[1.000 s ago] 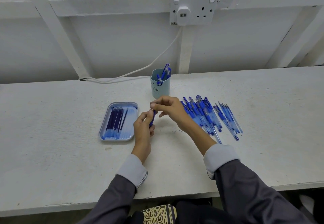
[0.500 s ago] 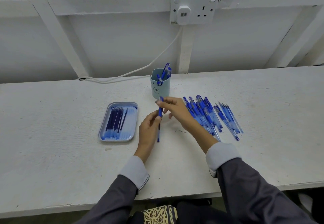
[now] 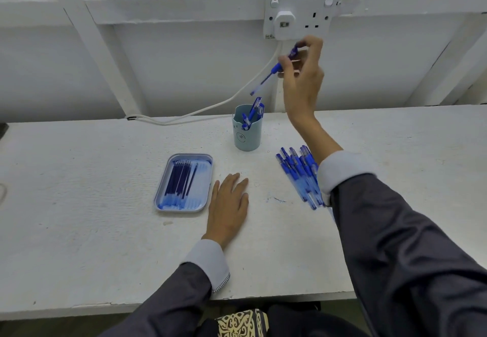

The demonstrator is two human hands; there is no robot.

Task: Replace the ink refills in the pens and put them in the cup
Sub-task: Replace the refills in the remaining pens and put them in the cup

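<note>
My right hand (image 3: pixel 303 73) pinches the blue pen (image 3: pixel 268 77) above the cup (image 3: pixel 247 139), slightly to its right. The pen's long axis slants down-left, its tip just over the cup's mouth and not yet inside. My left hand (image 3: pixel 229 202) lies flat and empty, nearer me than the cup.

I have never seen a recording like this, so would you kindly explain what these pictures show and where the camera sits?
There is no machine: a person works with bare hands, filmed by one head-worn camera looking forward and down. The right hand pinches a blue plastic pen, tip down, above the pale blue cup, which holds other pens. The left hand rests flat on the white table. A shallow blue tray holds dark ink refills; a pile of blue pens lies at the right.
</note>
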